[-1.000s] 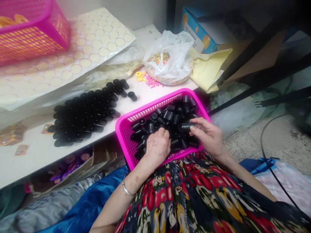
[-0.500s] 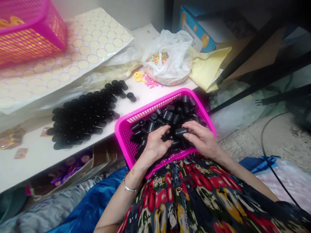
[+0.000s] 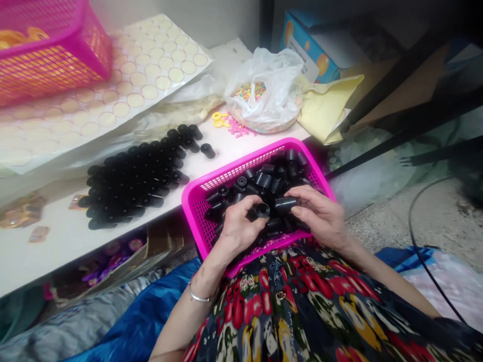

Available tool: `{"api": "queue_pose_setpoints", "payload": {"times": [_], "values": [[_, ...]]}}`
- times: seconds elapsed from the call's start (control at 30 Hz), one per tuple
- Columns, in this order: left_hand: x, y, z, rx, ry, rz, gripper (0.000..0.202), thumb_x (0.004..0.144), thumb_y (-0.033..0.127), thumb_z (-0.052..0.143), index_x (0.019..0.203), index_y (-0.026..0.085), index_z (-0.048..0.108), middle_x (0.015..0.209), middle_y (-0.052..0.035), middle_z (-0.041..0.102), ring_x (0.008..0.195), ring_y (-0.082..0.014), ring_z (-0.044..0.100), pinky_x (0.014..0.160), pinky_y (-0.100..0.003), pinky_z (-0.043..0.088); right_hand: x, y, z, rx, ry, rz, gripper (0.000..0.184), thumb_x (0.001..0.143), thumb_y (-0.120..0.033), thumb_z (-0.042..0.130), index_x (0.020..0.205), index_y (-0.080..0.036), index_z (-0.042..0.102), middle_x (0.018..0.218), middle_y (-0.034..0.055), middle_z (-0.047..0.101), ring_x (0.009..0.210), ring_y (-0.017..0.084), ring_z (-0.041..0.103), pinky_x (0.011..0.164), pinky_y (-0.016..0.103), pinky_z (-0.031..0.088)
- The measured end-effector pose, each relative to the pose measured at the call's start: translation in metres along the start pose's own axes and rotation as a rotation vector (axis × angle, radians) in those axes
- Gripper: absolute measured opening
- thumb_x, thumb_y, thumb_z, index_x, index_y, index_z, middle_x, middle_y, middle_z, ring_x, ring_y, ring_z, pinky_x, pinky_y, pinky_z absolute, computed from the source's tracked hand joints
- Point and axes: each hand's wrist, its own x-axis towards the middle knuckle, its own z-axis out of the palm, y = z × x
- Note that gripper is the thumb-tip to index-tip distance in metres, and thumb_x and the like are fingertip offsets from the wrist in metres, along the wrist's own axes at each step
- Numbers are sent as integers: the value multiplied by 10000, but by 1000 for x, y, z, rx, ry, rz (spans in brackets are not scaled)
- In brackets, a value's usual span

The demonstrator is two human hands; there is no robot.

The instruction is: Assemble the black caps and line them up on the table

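Note:
A pink mesh basket (image 3: pixel 196 201) rests on my lap against the table edge, filled with several black plastic tubes and caps. My left hand (image 3: pixel 237 229) is closed on a small black cap (image 3: pixel 262 209) above the basket. My right hand (image 3: pixel 320 213) grips a black tube (image 3: pixel 286 203) lying sideways, its open end facing the cap. Cap and tube nearly touch. A large batch of black tubes (image 3: pixel 136 176) lies in rows on the white table to the left.
A second pink basket (image 3: pixel 49 55) sits at the back left on a sheet of round stickers (image 3: pixel 124 85). A plastic bag of coloured beads (image 3: pixel 264 95), yellow rings (image 3: pixel 218 118), a blue box (image 3: pixel 309 45) and yellow paper (image 3: pixel 324 108) lie behind. A black cable (image 3: pixel 415 241) runs across the floor on the right.
My left hand has lifted a cap out of the basket. My right hand has brought its tube leftward to meet the cap.

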Motion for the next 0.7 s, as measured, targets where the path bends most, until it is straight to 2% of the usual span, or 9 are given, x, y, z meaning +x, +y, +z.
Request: {"api": "queue_pose_setpoints", "payload": {"times": [0.07,0.13,0.23,0.33,0.43,0.7], "values": [[0,2,4,-71,45,-47,300,526,96,795,806,184,733,752,6,666,725,-138,565,722,-240,452,2,-2,1,-14,-20,5,234,861,-226,569,1094,-224,593,1029,68,596,890,188,582,728,340,505],[1,3,6,-256,82,-140,352,527,112,802,865,169,723,766,3,663,669,-113,564,658,-223,461,2,-2,3,-7,-18,30,227,863,-234,567,1089,-219,590,1011,68,588,847,179,582,709,336,512],[4,6,4,-617,28,-316,317,582,146,771,882,160,671,729,20,626,522,-61,535,519,-186,446,-1,-3,6,38,28,51,231,861,-234,570,1092,-226,583,1034,73,576,853,180,594,718,342,533],[5,10,2,-818,-21,-408,295,606,132,748,867,160,614,742,30,608,529,-58,576,540,-178,487,-3,-4,8,25,64,-11,275,837,-196,597,1109,-237,578,1055,76,578,889,192,597,732,352,541],[4,11,4,-863,-33,-420,309,603,120,751,868,152,595,738,33,598,541,-58,586,566,-179,505,-3,-5,9,-22,66,-73,321,821,-163,608,1130,-240,574,1048,79,584,907,202,592,732,360,541],[4,7,7,-867,-8,-372,308,599,122,761,861,146,601,695,39,591,522,-54,555,518,-179,471,-1,-3,9,-41,31,-74,315,824,-142,594,1126,-228,568,1034,86,583,880,192,595,712,345,546]]}}
